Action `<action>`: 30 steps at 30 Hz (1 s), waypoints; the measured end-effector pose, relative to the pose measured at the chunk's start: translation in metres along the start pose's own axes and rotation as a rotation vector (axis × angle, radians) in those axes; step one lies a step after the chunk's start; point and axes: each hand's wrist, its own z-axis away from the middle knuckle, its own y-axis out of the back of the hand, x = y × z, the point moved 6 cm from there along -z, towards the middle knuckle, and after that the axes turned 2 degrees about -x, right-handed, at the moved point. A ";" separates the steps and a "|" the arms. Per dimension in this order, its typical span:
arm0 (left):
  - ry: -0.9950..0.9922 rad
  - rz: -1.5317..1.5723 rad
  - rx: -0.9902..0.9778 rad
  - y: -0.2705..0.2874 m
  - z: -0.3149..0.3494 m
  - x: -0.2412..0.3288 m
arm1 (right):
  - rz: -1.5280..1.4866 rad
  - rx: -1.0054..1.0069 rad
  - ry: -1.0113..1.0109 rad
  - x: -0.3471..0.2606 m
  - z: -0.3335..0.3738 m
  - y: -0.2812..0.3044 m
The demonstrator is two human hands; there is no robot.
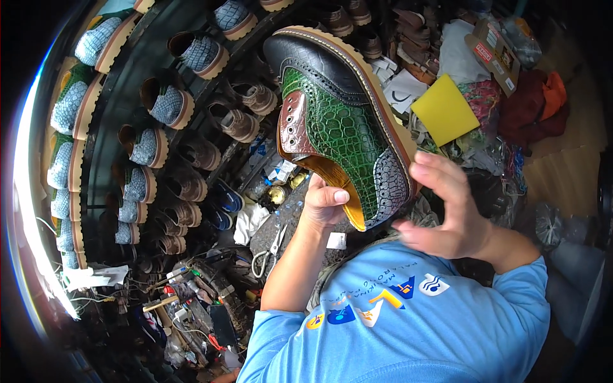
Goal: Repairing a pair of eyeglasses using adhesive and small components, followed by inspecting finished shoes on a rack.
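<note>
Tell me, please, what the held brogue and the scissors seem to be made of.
Brogue: probably leather, glossy black at the toe cap, shiny green with an embossed-looking scale pattern along the side; its tan sole may be rubber, given the smooth matte edge. Scissors: apparently metal blades, from their grey sheen; the pale handles could be plastic or coated metal.

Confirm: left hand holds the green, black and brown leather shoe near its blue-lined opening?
Not blue: the head view shows a yellow lining. The left hand does hold the green, black and brown leather shoe near its opening.
</note>
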 end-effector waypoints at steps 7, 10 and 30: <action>-0.060 -0.259 0.102 -0.026 -0.021 -0.004 | 0.189 0.025 -0.214 0.030 0.020 -0.038; -0.006 -0.315 0.034 -0.033 -0.029 -0.002 | 0.045 0.163 -0.329 0.045 0.025 -0.018; -0.071 -0.548 0.489 0.037 0.165 0.003 | 0.232 0.433 -0.535 0.388 -0.202 0.013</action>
